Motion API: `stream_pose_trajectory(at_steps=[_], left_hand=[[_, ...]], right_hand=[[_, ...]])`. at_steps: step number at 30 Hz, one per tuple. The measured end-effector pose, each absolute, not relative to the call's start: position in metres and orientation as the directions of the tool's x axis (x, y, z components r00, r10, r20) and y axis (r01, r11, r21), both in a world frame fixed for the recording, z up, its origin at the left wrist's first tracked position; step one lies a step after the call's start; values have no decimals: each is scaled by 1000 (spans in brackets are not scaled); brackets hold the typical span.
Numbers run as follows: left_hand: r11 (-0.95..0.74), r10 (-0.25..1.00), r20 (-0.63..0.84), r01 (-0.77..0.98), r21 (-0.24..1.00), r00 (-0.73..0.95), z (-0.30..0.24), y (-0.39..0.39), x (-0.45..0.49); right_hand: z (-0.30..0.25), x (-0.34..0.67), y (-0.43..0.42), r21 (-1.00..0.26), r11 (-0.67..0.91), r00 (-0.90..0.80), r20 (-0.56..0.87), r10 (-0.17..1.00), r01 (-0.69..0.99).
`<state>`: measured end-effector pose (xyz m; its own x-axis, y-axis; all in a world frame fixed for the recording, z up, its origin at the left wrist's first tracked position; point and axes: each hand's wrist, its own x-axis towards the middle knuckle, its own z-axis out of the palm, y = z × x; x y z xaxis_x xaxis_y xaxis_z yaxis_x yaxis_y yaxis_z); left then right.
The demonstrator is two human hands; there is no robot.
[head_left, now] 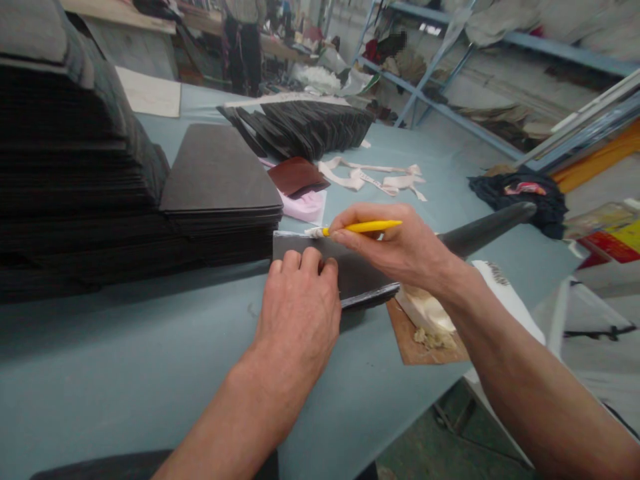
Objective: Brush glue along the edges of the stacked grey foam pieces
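Note:
My right hand (405, 247) is closed around a thin yellow brush (373, 227), holding it like a pen. Its whitish tip touches the far edge of a small stack of black leather-like pieces (363, 277). A pale wet-looking line runs along that edge, and the near right edge has whitish smears too. Curled fingers of my left hand (303, 307) press down on the top piece and hold the stack on the table. Just beyond the right end sits a white container (425, 310) with yellowish crust, on a brown board (407, 340), partly hidden by my right forearm.
Tall stacks of black pieces (215, 167) stand at the left. Further back lie a fanned row of black pieces (310, 127), a brown patch (297, 175), pink cloth (303, 205) and white strips (380, 177). A dark rod-like object (490, 227) extends right. A person (243, 47) stands behind.

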<state>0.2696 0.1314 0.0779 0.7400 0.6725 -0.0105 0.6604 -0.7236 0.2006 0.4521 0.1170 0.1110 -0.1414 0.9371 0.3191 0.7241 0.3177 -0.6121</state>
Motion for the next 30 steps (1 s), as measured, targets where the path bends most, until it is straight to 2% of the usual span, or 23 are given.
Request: stream_pose_trajectory(at_steps=[5, 10, 13, 21, 24, 30], left_hand=[[-727, 672, -18, 665, 174, 740, 78, 131, 270], [-740, 668, 13, 661, 125, 744, 77, 131, 269], [-748, 662, 29, 658, 88, 749, 76, 132, 269], [-745, 666, -4, 665, 48, 746, 79, 132, 271], [-748, 662, -1, 662, 41, 749, 78, 132, 270], [-755, 656, 30, 655, 15, 755, 75, 134, 268]], right_hand=[[117, 460, 109, -609, 285, -110, 309, 945, 740], [113, 456, 114, -628, 363, -125, 390, 912, 689], [108, 454, 116, -635, 381, -160, 377, 912, 673], [114, 483, 94, -603, 240, -73, 288, 955, 761], [118, 490, 87, -598, 216, -35, 299, 954, 772], [116, 474, 98, -634, 337, -91, 388, 917, 696]])
